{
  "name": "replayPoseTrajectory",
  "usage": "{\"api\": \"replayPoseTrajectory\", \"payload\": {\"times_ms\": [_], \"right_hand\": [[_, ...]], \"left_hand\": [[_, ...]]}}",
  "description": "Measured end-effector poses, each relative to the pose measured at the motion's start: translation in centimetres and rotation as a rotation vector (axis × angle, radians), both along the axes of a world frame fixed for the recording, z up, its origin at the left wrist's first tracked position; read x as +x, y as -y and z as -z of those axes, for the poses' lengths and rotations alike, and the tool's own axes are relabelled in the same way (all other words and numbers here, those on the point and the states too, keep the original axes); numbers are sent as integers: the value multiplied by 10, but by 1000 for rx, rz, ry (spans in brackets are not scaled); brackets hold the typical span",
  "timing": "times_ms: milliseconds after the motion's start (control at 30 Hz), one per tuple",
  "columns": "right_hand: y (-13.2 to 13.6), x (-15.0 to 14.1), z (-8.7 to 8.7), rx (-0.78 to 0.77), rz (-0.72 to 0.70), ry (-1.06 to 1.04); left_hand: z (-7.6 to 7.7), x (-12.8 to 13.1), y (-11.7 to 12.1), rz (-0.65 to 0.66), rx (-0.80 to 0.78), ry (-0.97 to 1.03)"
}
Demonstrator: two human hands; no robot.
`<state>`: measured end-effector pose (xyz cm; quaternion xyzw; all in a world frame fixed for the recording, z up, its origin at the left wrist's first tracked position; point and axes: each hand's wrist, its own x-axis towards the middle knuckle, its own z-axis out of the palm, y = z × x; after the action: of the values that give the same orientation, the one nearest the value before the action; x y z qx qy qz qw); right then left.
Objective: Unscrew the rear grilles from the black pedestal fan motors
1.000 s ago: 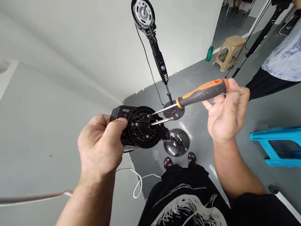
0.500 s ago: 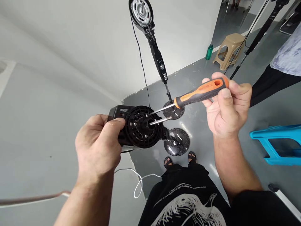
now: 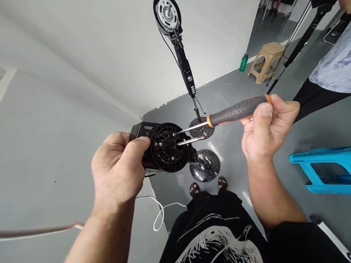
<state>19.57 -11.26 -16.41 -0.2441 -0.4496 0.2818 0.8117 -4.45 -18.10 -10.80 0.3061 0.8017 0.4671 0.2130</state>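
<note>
My left hand (image 3: 117,171) is closed around the side of a black fan motor housing (image 3: 164,148) with a round slotted face and a bare metal shaft sticking out toward me. In my right hand (image 3: 267,129) I pinch the end of a screwdriver (image 3: 236,109) with a grey and orange handle. Its metal shank runs left and its tip rests on the housing's face, just above the shaft.
A second standing fan (image 3: 178,47) with a bare motor stands by the white wall, its round base (image 3: 201,128) on the grey floor. Nearby are a tan stool (image 3: 264,60), a green bottle (image 3: 244,62), a blue stool (image 3: 323,170), a white cable (image 3: 160,215) and another person (image 3: 329,69) at right.
The screwdriver has turned in my right hand's fingers: the handle's orange side has rolled away and its grey side faces me. My left hand stays on the housing.
</note>
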Motion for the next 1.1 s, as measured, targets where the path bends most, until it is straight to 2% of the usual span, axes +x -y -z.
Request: {"api": "replayPoseTrajectory", "payload": {"times_ms": [133, 167, 267, 300, 400, 467, 600, 667, 767, 800, 900, 967, 1100], "right_hand": [[1, 0, -4, -55, -204, 67], [0, 1, -5, -46, -172, 84], [-2, 4, -7, 5, 50, 115], [-2, 5, -8, -6, 48, 125], [0, 5, -7, -74, -202, 138], [0, 4, -6, -75, -279, 108], [-4, -1, -5, -5, -27, 25], [-3, -2, -6, -9, -55, 20], [-2, -1, -5, -74, -266, 47], [-3, -1, -3, -83, -260, 52], [-6, 0, 1, -68, -42, 47], [-6, 0, 2, -81, -9, 56], [-5, 2, 0, -149, -244, 96]], "left_hand": [[-3, 3, -1, -25, 0, 53], [-3, 4, -1, -28, 6, 57], [-5, 6, -1, -18, 16, 49], [-5, 6, -1, -12, 13, 48], [-5, 7, -1, -11, 7, 53], [-4, 7, -1, -19, 12, 49], [-5, 7, -1, -28, -7, 47], [-6, 7, -2, -36, 0, 49], [-8, 9, -3, -33, 27, 65], [-8, 9, -3, -31, 33, 70], [-8, 9, -2, -30, 26, 71], [-7, 9, -1, -28, 15, 59], [-6, 8, -1, -28, 39, 51]]}}
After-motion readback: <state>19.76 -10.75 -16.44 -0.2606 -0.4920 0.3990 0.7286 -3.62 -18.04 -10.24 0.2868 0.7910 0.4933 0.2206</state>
